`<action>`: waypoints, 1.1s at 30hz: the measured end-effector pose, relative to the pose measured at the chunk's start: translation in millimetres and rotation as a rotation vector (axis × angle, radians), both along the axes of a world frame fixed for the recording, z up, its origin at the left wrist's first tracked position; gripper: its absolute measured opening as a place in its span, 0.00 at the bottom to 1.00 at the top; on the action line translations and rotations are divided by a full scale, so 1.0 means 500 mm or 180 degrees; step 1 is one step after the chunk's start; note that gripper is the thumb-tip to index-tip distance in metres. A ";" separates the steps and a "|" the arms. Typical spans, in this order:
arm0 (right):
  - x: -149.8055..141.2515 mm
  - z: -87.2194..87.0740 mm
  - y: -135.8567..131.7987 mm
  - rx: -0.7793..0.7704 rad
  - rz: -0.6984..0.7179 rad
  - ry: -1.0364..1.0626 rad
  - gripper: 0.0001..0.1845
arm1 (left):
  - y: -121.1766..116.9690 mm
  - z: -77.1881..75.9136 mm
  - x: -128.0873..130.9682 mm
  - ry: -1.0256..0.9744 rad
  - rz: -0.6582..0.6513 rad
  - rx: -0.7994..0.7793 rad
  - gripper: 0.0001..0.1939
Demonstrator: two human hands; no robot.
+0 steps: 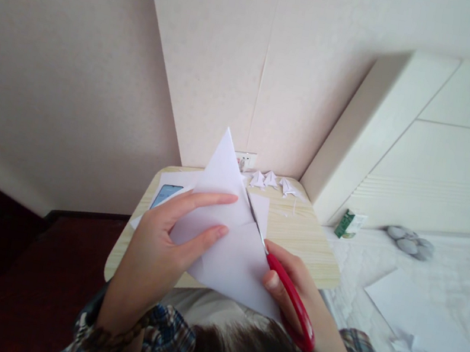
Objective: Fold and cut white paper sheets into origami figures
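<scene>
A folded sheet of white paper (pixel 224 240) is held up above the small table, its pointed corner toward the wall. My left hand (pixel 174 232) pinches the paper from the left, with thumb and forefinger lying on its face. In my right hand (pixel 289 281) is a pair of scissors (pixel 290 293) with red handles. Their metal blades lie along the paper's right edge and point up and left toward its tip. Whether the blades are parted cannot be made out. The fingers behind the paper are hidden.
Small folded paper figures (pixel 270 179) stand at the table's (pixel 305 242) back edge, near a wall socket (pixel 245 160). A phone (pixel 168 193) lies on paper at the left. To the right, a bed (pixel 350 267) holds a green-and-white carton (pixel 349 224), a grey cushioned object (pixel 409 242) and loose paper (pixel 420 309).
</scene>
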State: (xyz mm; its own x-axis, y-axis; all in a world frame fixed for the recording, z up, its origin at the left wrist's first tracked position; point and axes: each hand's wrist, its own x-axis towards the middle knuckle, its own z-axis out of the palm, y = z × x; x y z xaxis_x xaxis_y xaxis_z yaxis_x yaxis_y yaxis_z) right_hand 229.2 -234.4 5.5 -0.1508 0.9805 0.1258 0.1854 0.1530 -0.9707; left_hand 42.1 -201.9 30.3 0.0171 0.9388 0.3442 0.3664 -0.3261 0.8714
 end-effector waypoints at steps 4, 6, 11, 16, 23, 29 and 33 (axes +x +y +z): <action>0.001 -0.002 0.004 -0.0056 -0.0020 -0.0069 0.26 | 0.001 0.000 0.001 -0.0034 -0.0009 -0.0020 0.11; 0.002 -0.005 0.006 -0.0117 0.0005 -0.0076 0.28 | 0.002 0.000 0.001 -0.0045 -0.0022 -0.0024 0.11; 0.002 -0.013 0.010 -0.0420 0.0186 -0.0026 0.31 | 0.007 -0.007 -0.005 0.0058 -0.0090 -0.0003 0.12; -0.002 -0.009 0.008 -0.0298 0.0032 -0.0107 0.30 | 0.006 -0.009 -0.006 -0.0027 -0.0097 -0.0072 0.12; 0.000 -0.011 0.010 -0.0206 0.0197 -0.0266 0.32 | 0.005 -0.006 0.001 -0.0325 -0.0131 -0.0347 0.13; 0.001 -0.033 0.015 -0.0063 0.0539 -0.0050 0.34 | 0.003 -0.008 -0.001 -0.0462 -0.0300 -0.0495 0.15; 0.006 -0.040 0.015 -0.0008 0.0519 -0.0107 0.34 | 0.002 -0.008 -0.002 -0.0477 -0.0296 -0.0542 0.15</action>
State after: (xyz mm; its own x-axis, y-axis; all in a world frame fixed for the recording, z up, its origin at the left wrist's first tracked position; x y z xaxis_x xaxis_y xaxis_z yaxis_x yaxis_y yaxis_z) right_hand 232.2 -227.1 -14.7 -0.3122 0.9430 0.1155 0.1906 0.1813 -0.9648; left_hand 40.9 -200.8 26.2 0.0668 0.9802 0.1864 0.2043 -0.1963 0.9590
